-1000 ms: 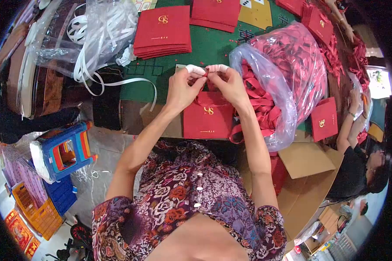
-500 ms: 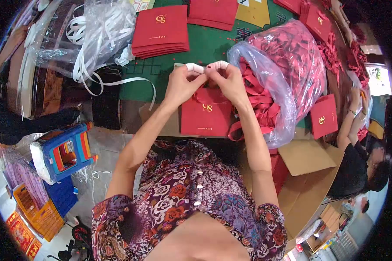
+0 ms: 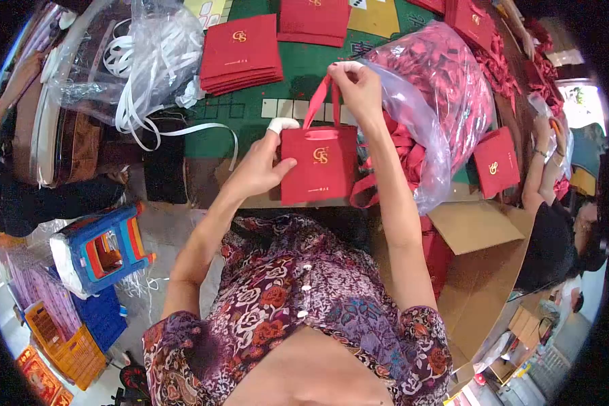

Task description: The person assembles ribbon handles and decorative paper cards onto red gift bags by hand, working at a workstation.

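A small red paper gift bag (image 3: 321,183) with a gold logo stands at the near edge of the table in front of me. My left hand (image 3: 258,169) grips its left side, the thumb on the front and the taped index finger at the top corner. Above the bag, my right hand (image 3: 360,98) pinches the red ribbon handle (image 3: 317,101) and holds it up in a loop. White tape covers a fingertip on this hand too. Beside my right forearm, a clear plastic bag (image 3: 436,135) is full of loose red ribbons (image 3: 402,155).
Stacked red bags (image 3: 240,54) lie at the back left, with another stack (image 3: 314,24) beside them. White strapping (image 3: 213,126) trails from clear plastic on the left. One more red bag (image 3: 496,162) lies at right, near a cardboard box (image 3: 480,298). Another person's arms (image 3: 538,162) are far right.
My hands were together above the bag. My left hand has come down to the bag's left side, while my right hand has risen, drawing the ribbon handle up.
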Motion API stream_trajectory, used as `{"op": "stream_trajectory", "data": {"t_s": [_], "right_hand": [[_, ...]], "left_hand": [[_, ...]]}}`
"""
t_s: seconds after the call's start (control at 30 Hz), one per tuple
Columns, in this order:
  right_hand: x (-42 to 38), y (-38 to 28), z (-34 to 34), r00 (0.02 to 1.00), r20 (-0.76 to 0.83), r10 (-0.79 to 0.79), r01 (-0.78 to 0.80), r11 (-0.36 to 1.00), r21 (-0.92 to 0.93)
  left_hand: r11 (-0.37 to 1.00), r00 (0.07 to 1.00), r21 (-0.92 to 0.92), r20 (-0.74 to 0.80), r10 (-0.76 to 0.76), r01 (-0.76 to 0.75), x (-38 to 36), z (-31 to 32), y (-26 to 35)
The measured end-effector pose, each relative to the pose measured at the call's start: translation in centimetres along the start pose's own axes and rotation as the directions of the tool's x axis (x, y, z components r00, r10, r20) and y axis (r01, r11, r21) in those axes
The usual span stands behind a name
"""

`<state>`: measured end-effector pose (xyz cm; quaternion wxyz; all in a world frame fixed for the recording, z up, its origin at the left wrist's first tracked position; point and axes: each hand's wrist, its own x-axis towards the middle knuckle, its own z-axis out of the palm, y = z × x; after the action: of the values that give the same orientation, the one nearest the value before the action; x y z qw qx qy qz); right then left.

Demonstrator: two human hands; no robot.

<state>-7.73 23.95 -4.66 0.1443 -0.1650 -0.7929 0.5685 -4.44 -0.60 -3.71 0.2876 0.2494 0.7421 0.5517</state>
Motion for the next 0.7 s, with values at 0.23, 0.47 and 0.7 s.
{"op": "stream_trajectory", "data": {"t_s": [0.23, 0.47, 0.7], "right_hand": [[-1.4, -1.0, -0.2, 0.986, -0.067, -0.151, 0.144, 0.984, -0.110], [-12.0, -4.6, 0.3, 0.933, 0.358, -0.020, -0.017, 0.995, 0.101], [-15.2, -5.8, 0.0, 0.896, 0.435, -0.088, 0.024, 0.988, 0.149]], "left_hand": [[0.985, 0.999, -0.166, -0.004, -0.047, 0.045, -0.2, -1.6, 0.7], [0.952, 0.969, -0.277, -0.238, 0.063, -0.130, -0.8, -2.9, 3.6], [0.968, 0.990, -0.240, -0.136, 0.035, -0.067, -1.1, -1.6, 7.2]]}}
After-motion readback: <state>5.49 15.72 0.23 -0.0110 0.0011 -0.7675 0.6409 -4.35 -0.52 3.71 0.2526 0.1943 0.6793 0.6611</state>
